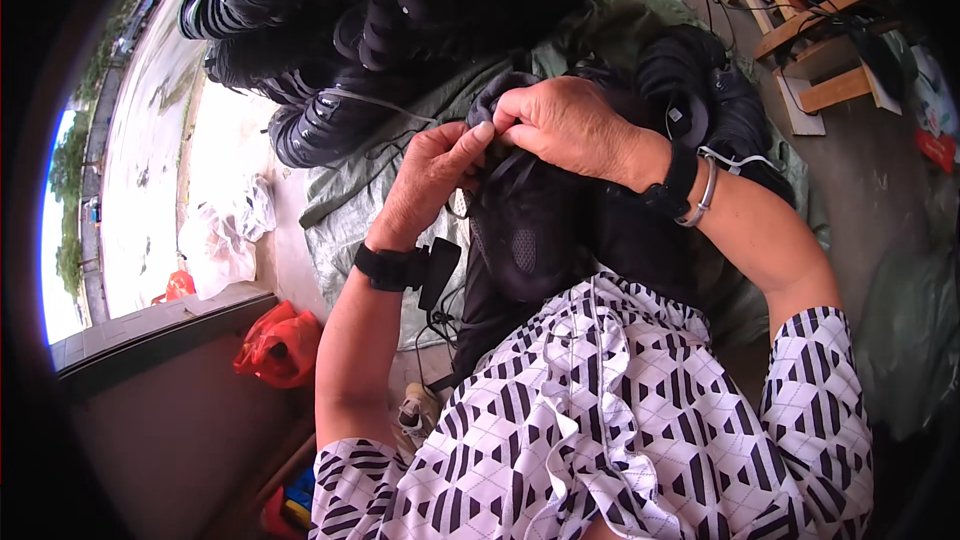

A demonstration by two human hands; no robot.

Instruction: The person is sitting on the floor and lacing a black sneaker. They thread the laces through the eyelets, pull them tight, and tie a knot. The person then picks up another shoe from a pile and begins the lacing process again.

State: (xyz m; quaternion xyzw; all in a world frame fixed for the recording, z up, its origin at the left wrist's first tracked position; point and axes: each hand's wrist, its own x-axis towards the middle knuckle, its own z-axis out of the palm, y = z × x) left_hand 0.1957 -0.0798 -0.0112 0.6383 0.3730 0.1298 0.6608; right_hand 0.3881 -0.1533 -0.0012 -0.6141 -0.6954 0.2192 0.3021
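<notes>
Fingers of your left hand (432,175) and right hand (568,125) are pinching the black shoe (520,225) near its top; working closely together is probably giving better control.

1. A crumpled red plastic bag (262,338) lies at the left.
2. A crumpled white plastic bag (220,248) lies beyond it.
3. A pale-brown, angular wooden frame (835,91) stands at upper right.
</notes>
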